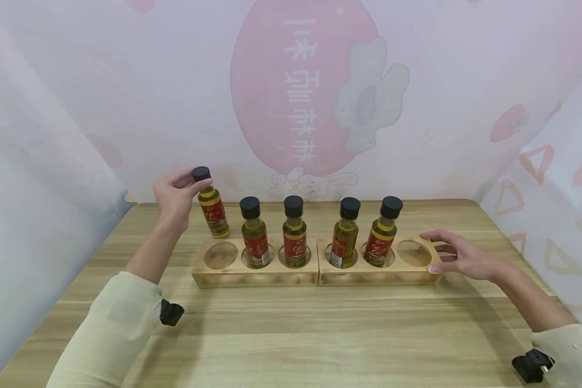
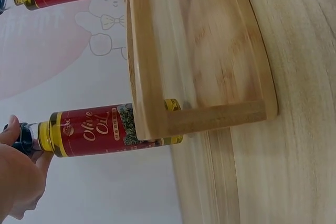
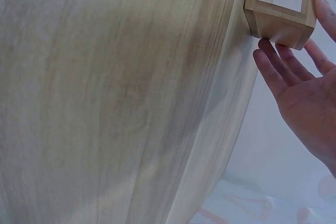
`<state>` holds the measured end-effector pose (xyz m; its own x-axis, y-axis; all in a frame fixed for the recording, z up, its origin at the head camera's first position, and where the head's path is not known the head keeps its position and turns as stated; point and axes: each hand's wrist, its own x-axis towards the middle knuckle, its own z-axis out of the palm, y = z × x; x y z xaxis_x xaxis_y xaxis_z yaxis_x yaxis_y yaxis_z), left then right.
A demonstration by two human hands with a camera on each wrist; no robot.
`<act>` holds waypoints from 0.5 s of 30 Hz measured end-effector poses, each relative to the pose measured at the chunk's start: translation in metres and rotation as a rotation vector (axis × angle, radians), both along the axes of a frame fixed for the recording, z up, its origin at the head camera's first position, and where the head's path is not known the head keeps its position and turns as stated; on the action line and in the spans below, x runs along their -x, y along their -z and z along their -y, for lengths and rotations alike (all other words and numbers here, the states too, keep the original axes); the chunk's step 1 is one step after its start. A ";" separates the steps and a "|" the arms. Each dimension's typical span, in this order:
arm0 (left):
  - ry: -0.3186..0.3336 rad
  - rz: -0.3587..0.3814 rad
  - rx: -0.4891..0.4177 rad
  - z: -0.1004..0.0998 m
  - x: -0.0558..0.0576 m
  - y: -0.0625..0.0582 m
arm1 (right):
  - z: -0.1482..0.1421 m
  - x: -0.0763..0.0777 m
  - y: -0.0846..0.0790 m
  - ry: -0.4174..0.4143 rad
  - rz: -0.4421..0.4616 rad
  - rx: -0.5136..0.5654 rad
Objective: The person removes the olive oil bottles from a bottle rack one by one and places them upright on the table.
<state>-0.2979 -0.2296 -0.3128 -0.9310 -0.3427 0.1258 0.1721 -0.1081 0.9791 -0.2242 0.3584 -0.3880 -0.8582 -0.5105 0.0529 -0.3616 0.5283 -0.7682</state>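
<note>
My left hand (image 1: 174, 196) pinches the black cap of an olive oil bottle (image 1: 214, 213) between thumb and fingers. This bottle is slightly tilted, behind the left end of a wooden bottle rack (image 1: 257, 279); in the left wrist view, the rack hides part of its base. Two more olive oil bottles stand in that rack's middle and right holes. A second wooden rack (image 1: 375, 277) adjoins it on the right, with bottles in its left and middle holes. My right hand (image 1: 465, 257) grips this rack's right end, thumb at the front corner and index finger at the back.
Both racks stand in a row on a wood-grain table (image 1: 310, 334). Behind the table hangs a pale printed cloth (image 1: 174, 81), with more cloth at both sides. A small black device (image 1: 170, 312) sits at the left sleeve, another (image 1: 532, 365) at the right.
</note>
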 end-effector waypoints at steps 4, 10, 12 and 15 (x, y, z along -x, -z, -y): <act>0.002 -0.001 -0.003 0.002 0.000 0.002 | 0.000 0.000 0.000 0.007 0.007 -0.004; 0.000 0.008 -0.005 0.004 0.000 0.004 | -0.001 -0.001 0.000 0.012 0.011 -0.016; -0.002 0.006 -0.009 0.005 0.000 0.005 | -0.001 -0.001 0.000 0.016 0.012 -0.019; -0.001 0.006 -0.017 0.007 0.000 0.006 | -0.001 -0.001 0.000 0.020 0.017 -0.019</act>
<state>-0.2983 -0.2366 -0.3187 -0.9314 -0.3456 0.1146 0.1665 -0.1244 0.9782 -0.2235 0.3591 -0.3880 -0.8691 -0.4939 0.0285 -0.3378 0.5502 -0.7636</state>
